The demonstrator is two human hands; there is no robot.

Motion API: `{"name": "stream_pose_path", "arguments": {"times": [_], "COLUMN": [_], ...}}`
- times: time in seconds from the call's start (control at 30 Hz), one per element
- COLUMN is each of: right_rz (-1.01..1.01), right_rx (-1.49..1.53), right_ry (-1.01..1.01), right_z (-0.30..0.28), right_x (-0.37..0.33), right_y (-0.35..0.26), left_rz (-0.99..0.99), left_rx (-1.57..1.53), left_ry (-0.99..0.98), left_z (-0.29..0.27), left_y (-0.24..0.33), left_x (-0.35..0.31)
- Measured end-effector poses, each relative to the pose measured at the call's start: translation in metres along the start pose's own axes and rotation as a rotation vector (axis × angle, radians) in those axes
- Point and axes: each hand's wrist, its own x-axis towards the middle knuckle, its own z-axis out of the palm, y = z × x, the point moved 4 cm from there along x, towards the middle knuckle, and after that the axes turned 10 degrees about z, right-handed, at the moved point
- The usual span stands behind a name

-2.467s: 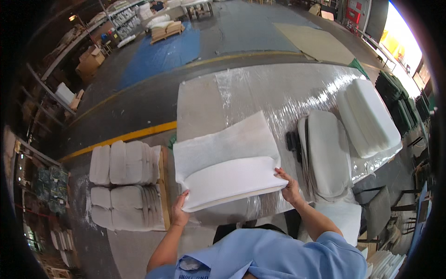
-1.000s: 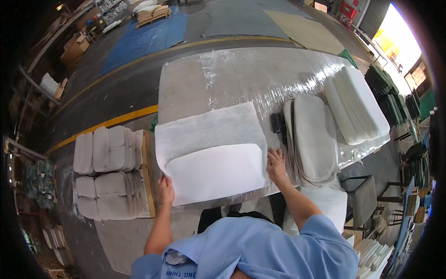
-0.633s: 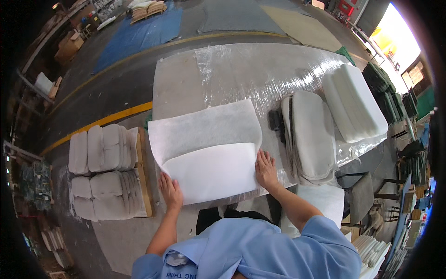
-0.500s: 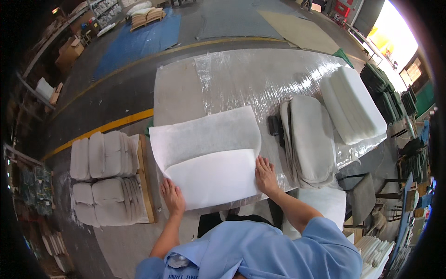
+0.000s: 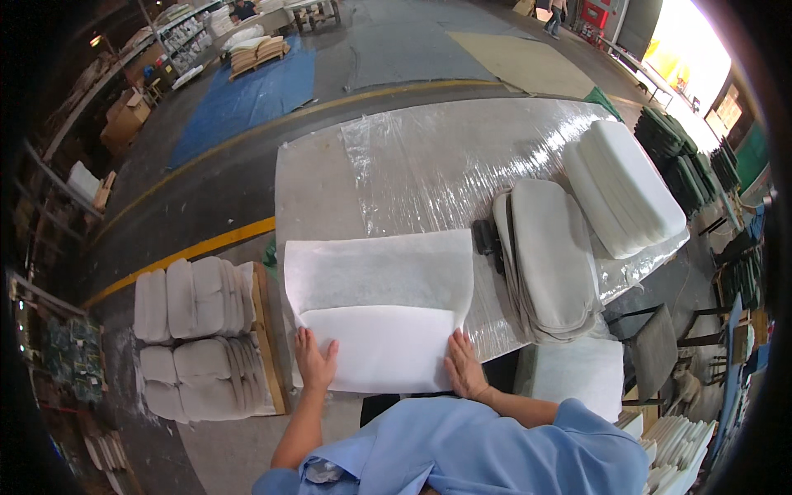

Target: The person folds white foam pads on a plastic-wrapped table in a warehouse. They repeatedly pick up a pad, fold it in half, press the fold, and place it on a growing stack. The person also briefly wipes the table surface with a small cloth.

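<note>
Two hands (image 5: 317,363) (image 5: 467,370) touch smooth wht. rect. pad (image 5: 388,351); fibrous sheet (image 5: 379,268) beyond.

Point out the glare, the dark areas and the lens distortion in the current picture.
Head view: bright streaks of glare on the clear plastic film; the opening at upper right largely blown out; the smooth white pad at lower centre showing little surface detail; left side dim, corners black; far yellow floor line curved by the fisheye.

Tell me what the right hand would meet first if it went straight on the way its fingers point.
For the right hand, most likely the white fabric sheet: its creased right side lies just ahead, though depth is unclear and they may already touch.
</note>
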Motion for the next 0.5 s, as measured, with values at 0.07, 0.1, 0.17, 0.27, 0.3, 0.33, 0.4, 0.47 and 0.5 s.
{"name": "stream_pose_path", "arguments": {"times": [0.07, 0.1, 0.17, 0.27, 0.3, 0.33, 0.4, 0.47, 0.5], "right_rz": [0.02, 0.058, 0.14, 0.463, 0.492, 0.522, 0.58, 0.699, 0.751], "right_rx": [0.034, 0.083, 0.269, 0.259, 0.37, 0.48, 0.708, 0.686, 0.667], "right_ry": [-0.031, -0.077, -0.066, 0.026, 0.159, 0.29, 0.294, 0.035, -0.096], "right_z": [-0.004, -0.011, -0.02, -0.046, -0.056, -0.065, -0.065, -0.062, -0.057], "right_x": [-0.011, -0.011, -0.01, 0.025, 0.043, 0.06, 0.094, 0.126, 0.133], "right_y": [0.001, 0.003, 0.019, 0.046, 0.045, 0.043, 0.055, 0.05, 0.049], "left_rz": [-0.069, -0.105, -0.14, -0.151, -0.14, -0.13, -0.103, -0.096, -0.096], "left_rx": [0.072, 0.102, 0.123, 0.136, 0.142, 0.148, 0.138, 0.149, 0.149], "left_ry": [-0.051, -0.059, -0.074, -0.061, -0.049, -0.039, -0.034, -0.023, -0.016], "left_z": [0.008, 0.013, 0.015, 0.015, 0.015, 0.014, 0.016, 0.016, 0.015], "left_y": [0.013, 0.02, 0.03, 0.026, 0.026, 0.026, 0.031, 0.028, 0.027], "left_x": [0.005, 0.005, 0.005, 0.0, 0.0, 0.0, 0.005, 0.004, 0.004]}}
